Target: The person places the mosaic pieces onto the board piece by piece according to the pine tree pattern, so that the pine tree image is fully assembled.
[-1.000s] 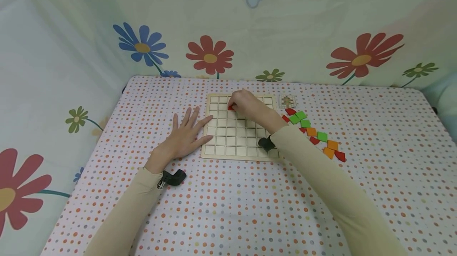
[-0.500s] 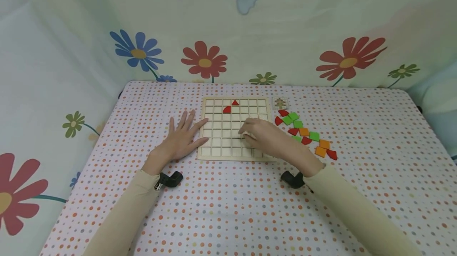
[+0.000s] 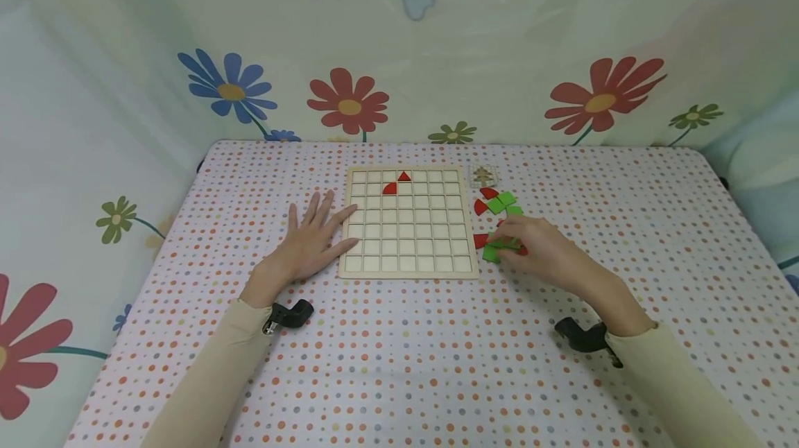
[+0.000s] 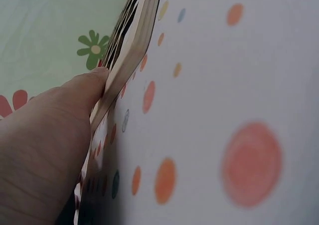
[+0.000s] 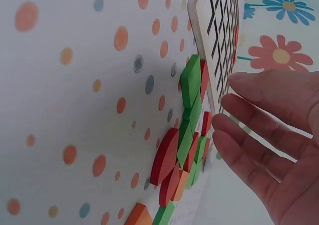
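The left hand [image 3: 306,247] lies flat on its own side of the board [image 3: 408,275], fingers straight and spread, holding nothing; its thumb and forefinger tips rest on the board's near-hand edge. The right hand [image 3: 533,243] is off the opposite edge, above the loose pieces. Its fingers bend gently with the thumb well parted from them, and the right wrist view shows nothing between them; its fingertips look just above the pieces, though contact is hard to rule out.

The nearest green tile [image 5: 191,83] lies just ahead of and below the right fingertips, between them and the board, so the right hand is far the closer one; the left has the whole board in between. Being foursided and about even, this tile shows no clear long axis from the head view. A red piece [image 3: 480,240] sits beside it, toward the board.

Beyond the right fingers, the loose pieces trail away from the body, ending in a far cluster of green tiles [image 3: 499,203]. Farther ahead of both hands, a red triangle [image 3: 404,176] and a red quarter-round [image 3: 390,188] sit on the board. A small patterned card [image 3: 483,175] lies past the far cluster.
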Demonstrator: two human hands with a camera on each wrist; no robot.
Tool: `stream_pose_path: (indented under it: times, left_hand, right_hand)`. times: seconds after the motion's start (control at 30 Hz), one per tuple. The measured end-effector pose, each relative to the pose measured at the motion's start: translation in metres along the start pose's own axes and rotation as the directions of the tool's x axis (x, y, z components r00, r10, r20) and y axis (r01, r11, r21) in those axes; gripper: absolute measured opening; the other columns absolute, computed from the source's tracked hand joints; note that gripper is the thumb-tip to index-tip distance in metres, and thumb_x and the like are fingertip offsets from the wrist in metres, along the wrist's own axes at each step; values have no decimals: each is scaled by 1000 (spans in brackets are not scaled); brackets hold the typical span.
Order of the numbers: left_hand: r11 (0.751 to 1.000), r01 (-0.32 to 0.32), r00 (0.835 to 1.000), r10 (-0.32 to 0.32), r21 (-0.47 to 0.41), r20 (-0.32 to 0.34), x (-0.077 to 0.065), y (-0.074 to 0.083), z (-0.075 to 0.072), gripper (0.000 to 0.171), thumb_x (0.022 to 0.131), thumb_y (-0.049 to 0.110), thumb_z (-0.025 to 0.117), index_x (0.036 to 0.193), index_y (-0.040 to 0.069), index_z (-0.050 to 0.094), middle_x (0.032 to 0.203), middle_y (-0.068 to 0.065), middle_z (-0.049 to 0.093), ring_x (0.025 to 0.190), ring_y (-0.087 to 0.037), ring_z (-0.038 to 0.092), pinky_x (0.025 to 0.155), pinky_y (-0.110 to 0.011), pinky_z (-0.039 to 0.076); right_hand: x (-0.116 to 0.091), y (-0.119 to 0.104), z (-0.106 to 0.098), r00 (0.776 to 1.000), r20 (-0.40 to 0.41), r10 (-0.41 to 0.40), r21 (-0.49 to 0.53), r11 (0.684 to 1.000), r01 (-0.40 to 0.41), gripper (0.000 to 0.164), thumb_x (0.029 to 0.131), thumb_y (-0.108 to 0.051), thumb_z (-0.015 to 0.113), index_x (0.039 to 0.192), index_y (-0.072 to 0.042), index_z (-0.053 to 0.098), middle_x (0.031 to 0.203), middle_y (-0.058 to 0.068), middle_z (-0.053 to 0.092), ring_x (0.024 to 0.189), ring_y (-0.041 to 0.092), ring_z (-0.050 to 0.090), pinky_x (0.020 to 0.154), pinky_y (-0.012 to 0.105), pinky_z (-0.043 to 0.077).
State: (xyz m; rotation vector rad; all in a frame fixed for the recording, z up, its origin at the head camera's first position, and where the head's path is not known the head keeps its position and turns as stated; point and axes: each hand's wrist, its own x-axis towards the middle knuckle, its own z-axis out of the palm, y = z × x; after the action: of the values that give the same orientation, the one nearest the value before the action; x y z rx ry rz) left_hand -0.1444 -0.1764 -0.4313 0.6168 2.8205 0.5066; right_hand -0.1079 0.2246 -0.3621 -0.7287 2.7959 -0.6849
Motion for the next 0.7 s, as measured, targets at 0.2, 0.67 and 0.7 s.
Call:
stream_pose_path:
  times: [0.2,0.67,0.7]
  left_hand:
    - [1000,-3,1000,3,-6,-5,1,-4,1,72,108,54,48,169,25,24,175,-17,-7,160,-38,-14,118,-71,-15]
    - [1000,-4,1000,4,-18,-3,0,-3,2,71,108,52,50,169,24,24,175,-17,-7,159,-38,-15,118,-70,-16]
    - [1000,-4,1000,4,-20,-1,0,-3,2,71,108,52,50,169,24,24,175,-17,-7,159,-38,-15,118,-70,-16]
  right_hand:
    - [2,0,5,999,38,-27,-16,999,27,21,87,-2,84,108,0,78,97,5,67,76,14,53,64,28,47]
    - [17,-1,16,994,33,101,26,994,-102,22,83,3,86,102,7,76,92,10,73,83,23,70,75,41,60]
    - [18,-1,16,992,40,118,32,992,-119,22,83,3,86,101,7,75,92,10,73,84,23,70,76,42,60]
